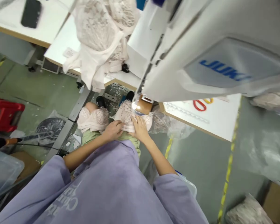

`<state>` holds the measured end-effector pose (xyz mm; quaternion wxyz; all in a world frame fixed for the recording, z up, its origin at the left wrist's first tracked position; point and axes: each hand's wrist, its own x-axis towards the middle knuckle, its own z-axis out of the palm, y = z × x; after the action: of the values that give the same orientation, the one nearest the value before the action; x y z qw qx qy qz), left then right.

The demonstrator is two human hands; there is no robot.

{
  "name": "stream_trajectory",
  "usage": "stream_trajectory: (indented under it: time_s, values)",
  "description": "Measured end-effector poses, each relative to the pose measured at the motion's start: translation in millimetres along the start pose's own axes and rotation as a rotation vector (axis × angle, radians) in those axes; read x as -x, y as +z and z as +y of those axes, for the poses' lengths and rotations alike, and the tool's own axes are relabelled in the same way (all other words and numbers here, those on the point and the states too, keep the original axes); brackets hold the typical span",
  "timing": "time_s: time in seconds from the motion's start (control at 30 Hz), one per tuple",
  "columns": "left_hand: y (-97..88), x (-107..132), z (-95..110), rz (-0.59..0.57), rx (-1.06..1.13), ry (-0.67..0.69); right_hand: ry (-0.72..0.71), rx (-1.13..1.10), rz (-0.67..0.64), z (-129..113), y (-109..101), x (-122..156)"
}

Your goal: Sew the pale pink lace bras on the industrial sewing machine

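Note:
My left hand (113, 130) and my right hand (140, 128) both press on a pale pink lace garment (125, 115) lying under the lit needle area of a white Juki sewing machine (200, 53). The left hand pinches the garment's near edge; the right hand lies flat on it with fingers toward the needle. A second part of the lace garment (93, 119) hangs over my knee at the left. My lilac shirt fills the lower part of the view.
A pile of lace garments (100, 34) sits on the white table (60, 40) at the back. Red-handled scissors (200, 104) lie on the table at the right. A phone (31, 13), a red stool (4, 113) and plastic bags (175, 126) are nearby.

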<state>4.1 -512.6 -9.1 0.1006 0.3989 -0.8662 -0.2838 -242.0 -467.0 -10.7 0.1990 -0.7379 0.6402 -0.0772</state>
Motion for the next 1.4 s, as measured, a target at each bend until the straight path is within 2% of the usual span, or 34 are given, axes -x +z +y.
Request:
stream_trajectory:
  time_s: [0.07, 0.17, 0.23, 0.3, 0.37, 0.43, 0.5, 0.6, 0.7, 0.77, 0.8, 0.87, 0.9, 0.93, 1.0, 1.1, 1.2, 1.27, 1.33, 1.4]
  values:
    - [-27.3, 13.1, -33.3, 0.063, -0.029, -0.178, 0.032, -0.004, 0.026, -8.0, 14.7, -4.0]
    - [-70.4, 44.5, -93.8, 0.194, -0.131, -0.580, 0.100, -0.005, 0.107, -6.1, 28.3, 0.7]
    - [-90.2, 65.8, -126.6, 0.195, -0.173, -0.788, 0.107, -0.011, 0.124, -6.1, 28.4, 4.6]
    - [-100.3, 80.6, -145.6, 0.119, -0.168, -0.879, 0.088, -0.029, 0.128, -13.0, 20.3, 5.9]
    - [-104.6, 88.1, -148.9, 0.045, -0.151, -0.883, 0.079, -0.073, 0.167, -28.4, 7.3, 3.0]
    - [-107.8, 91.3, -136.7, 0.018, -0.158, -0.852, 0.059, -0.181, 0.201, -51.7, -4.3, -4.8]
    - [-110.4, 92.7, -110.7, 0.023, -0.174, -0.799, -0.024, -0.335, 0.154, -79.9, -9.3, -17.8]
    - [-109.5, 92.6, -57.2, 0.005, -0.144, -0.646, -0.225, -0.462, -0.053, -119.1, -5.2, -43.9]
    - [-104.6, 88.4, -15.4, -0.066, -0.057, -0.434, -0.374, -0.424, -0.337, -137.4, -3.1, -64.7]
    - [-103.5, 81.0, -6.7, -0.093, 0.082, -0.374, -0.411, -0.384, -0.489, -137.6, -11.2, -65.4]
    - [-103.8, 75.5, -7.8, -0.071, 0.183, -0.386, -0.416, -0.373, -0.522, -136.1, -18.6, -60.9]
    - [-105.0, 61.9, -15.3, -0.012, 0.428, -0.444, -0.418, -0.389, -0.506, -132.5, -38.9, -44.5]
    - [-105.3, 54.6, -19.3, -0.024, 0.560, -0.469, -0.412, -0.411, -0.481, -130.9, -50.9, -34.3]
    - [-105.2, 47.5, -22.1, -0.079, 0.692, -0.488, -0.407, -0.437, -0.459, -129.1, -63.4, -23.7]
    - [-103.2, 34.9, -21.9, -0.270, 0.944, -0.515, -0.394, -0.491, -0.424, -124.7, -87.8, -4.1]
    - [-97.8, 20.0, -8.3, -0.453, 1.208, -0.578, -0.357, -0.546, -0.386, -115.0, -117.0, 18.7]
    - [-95.4, 6.5, 12.4, -0.602, 1.302, -0.578, -0.264, -0.572, -0.396, -103.3, -136.5, 35.6]
    - [-97.7, -2.9, 26.7, -0.667, 1.257, -0.494, -0.222, -0.569, -0.462, -93.5, -147.1, 44.9]
    - [-102.9, -12.4, 41.1, -0.644, 1.162, -0.377, -0.223, -0.546, -0.568, -81.1, -156.8, 52.5]
    - [-109.9, -21.5, 56.9, -0.560, 1.047, -0.279, -0.169, -0.497, -0.575, -67.4, -163.9, 57.1]
